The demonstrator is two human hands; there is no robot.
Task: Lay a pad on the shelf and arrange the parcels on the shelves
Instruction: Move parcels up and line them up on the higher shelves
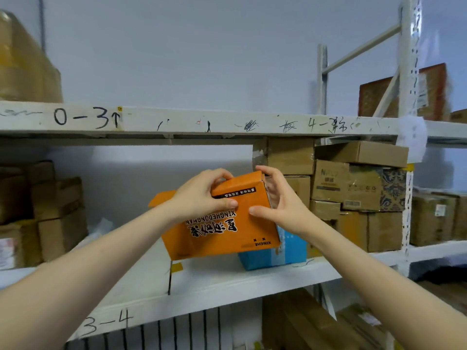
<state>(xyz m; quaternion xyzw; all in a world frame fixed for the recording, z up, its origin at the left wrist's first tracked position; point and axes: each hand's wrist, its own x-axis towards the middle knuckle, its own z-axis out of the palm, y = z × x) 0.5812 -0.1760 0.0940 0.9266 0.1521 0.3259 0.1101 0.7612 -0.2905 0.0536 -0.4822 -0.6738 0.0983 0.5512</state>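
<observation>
An orange parcel box (222,231) with black lettering hangs tilted just above the middle shelf (202,276). My left hand (199,195) grips its upper left corner, thumb on the front face and fingers over the top. My right hand (278,203) holds its upper right edge, thumb on the front and fingers curled behind. A blue and white parcel (283,251) sits on the shelf behind the orange box's lower right corner. No pad shows on the bare white shelf board.
Brown cartons (358,188) are stacked at the right of the middle shelf up to the upper shelf beam (177,122). More cartons (50,210) stand at the left. A white upright post (406,173) bounds the bay on the right. Flat items fill the shelf below.
</observation>
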